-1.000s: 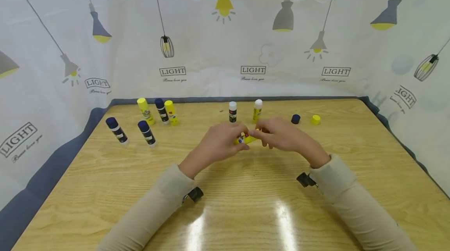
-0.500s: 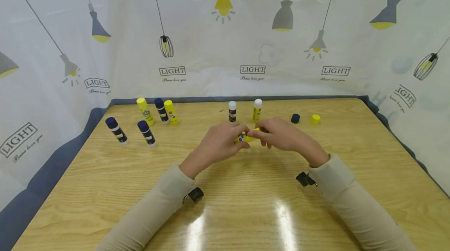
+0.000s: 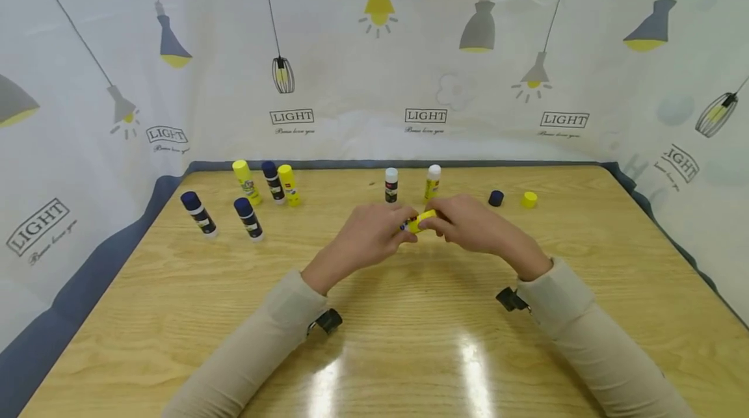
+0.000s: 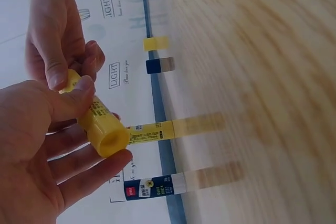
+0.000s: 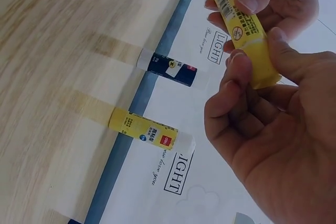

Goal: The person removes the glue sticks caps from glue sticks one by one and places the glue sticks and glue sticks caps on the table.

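Note:
A yellow glue stick is held between both hands above the middle of the table. My left hand grips its body; in the left wrist view the stick's hollow-looking yellow base points out past the fingers. With thumb and fingertips, my right hand pinches the yellow cap end, which the right wrist view shows still lined up with the body. Behind the hands stand two uncapped-looking glue sticks with white tops, one dark blue and one yellow.
A dark blue cap and a yellow cap sit at the back right. At the back left stand several capped glue sticks, among them a yellow one and a dark blue one. A printed curtain borders the table.
The head view has shifted slightly. More of the stick's yellow cap end shows between the hands, and the right fingers have changed their hold a little. Both hands stay in nearly the same place.

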Demonstrator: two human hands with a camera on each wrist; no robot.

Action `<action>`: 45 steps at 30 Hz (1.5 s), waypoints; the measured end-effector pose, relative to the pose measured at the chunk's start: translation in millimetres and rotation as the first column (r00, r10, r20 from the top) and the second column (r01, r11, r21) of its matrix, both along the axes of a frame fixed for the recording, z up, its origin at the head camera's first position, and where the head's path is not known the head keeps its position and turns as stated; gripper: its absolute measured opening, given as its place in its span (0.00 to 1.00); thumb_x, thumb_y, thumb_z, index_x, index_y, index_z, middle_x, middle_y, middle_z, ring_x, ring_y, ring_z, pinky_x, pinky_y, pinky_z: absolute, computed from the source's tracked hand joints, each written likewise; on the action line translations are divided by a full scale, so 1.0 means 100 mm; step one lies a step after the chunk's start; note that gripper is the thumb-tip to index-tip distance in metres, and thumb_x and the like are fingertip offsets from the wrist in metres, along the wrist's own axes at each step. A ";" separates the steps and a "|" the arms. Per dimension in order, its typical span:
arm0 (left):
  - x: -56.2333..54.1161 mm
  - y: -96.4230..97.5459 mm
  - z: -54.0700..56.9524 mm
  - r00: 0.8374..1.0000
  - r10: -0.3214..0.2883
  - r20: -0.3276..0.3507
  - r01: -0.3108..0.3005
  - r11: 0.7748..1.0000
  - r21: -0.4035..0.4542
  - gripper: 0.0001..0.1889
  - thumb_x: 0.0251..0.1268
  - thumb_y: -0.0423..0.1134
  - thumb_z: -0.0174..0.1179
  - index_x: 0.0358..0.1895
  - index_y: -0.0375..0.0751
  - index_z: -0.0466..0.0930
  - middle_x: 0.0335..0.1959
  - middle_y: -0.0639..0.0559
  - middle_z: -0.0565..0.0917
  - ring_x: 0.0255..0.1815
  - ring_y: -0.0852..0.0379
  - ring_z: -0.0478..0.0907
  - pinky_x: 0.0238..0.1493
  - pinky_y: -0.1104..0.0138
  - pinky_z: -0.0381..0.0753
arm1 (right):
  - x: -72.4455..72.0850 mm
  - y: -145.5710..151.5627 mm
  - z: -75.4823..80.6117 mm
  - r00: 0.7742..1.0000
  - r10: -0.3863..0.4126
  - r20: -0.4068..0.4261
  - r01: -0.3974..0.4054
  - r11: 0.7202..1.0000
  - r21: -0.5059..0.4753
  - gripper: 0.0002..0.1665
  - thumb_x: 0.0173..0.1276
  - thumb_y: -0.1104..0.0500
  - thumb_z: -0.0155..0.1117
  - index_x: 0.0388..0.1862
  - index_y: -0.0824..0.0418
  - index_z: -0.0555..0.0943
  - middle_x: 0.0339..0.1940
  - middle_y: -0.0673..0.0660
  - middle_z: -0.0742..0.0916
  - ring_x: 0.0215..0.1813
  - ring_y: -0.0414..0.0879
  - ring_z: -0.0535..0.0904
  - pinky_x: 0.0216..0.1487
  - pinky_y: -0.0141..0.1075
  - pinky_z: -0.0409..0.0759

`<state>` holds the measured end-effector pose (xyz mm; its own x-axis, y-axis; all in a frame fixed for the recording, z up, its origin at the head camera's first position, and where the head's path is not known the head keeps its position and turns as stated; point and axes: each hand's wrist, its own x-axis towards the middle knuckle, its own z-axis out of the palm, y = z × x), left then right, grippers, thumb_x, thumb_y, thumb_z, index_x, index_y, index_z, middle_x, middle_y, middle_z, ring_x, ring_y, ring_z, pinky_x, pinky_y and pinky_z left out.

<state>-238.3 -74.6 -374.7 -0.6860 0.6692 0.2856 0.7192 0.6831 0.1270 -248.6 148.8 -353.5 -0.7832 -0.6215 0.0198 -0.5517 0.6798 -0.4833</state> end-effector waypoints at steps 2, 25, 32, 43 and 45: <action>-0.01 0.00 0.00 0.999 -0.017 0.039 0.016 1.000 0.006 0.14 0.72 0.49 0.65 0.54 0.47 0.85 0.37 0.55 0.87 0.26 0.63 0.77 0.26 0.70 0.73 | -0.01 0.01 -0.01 1.000 0.019 -0.020 -0.019 1.000 -0.003 0.13 0.80 0.51 0.60 0.48 0.60 0.83 0.26 0.51 0.85 0.26 0.42 0.80 0.31 0.37 0.78; -0.07 -0.05 -0.03 0.991 0.006 0.137 -0.018 0.996 0.093 0.16 0.68 0.48 0.69 0.53 0.46 0.82 0.43 0.53 0.91 0.36 0.59 0.86 0.37 0.64 0.83 | -0.01 0.07 0.05 0.991 0.029 -0.131 -0.049 0.987 -0.152 0.14 0.71 0.62 0.70 0.53 0.58 0.81 0.39 0.52 0.88 0.38 0.45 0.84 0.41 0.40 0.83; -0.08 -0.04 -0.03 0.989 0.031 0.145 -0.044 0.995 0.091 0.18 0.66 0.51 0.70 0.54 0.47 0.83 0.43 0.54 0.91 0.38 0.60 0.87 0.38 0.65 0.84 | -0.02 0.06 0.06 0.995 -0.012 -0.101 -0.002 0.990 -0.144 0.14 0.76 0.53 0.67 0.55 0.57 0.81 0.31 0.52 0.86 0.30 0.41 0.80 0.35 0.38 0.80; -0.11 -0.04 -0.07 0.981 0.044 0.187 -0.063 0.994 0.094 0.17 0.66 0.50 0.72 0.52 0.47 0.82 0.43 0.53 0.90 0.39 0.58 0.86 0.39 0.63 0.84 | -0.02 0.12 0.07 0.985 -0.007 -0.171 -0.023 0.985 -0.172 0.12 0.71 0.61 0.70 0.52 0.58 0.83 0.39 0.53 0.88 0.35 0.45 0.80 0.40 0.40 0.81; -0.12 -0.05 -0.08 0.973 0.057 0.224 -0.082 0.991 0.102 0.17 0.66 0.49 0.72 0.52 0.47 0.82 0.44 0.52 0.90 0.41 0.57 0.86 0.40 0.62 0.83 | -0.02 0.15 0.08 0.980 -0.001 -0.200 -0.034 0.984 -0.174 0.13 0.70 0.63 0.72 0.52 0.58 0.83 0.44 0.54 0.89 0.39 0.46 0.82 0.43 0.41 0.83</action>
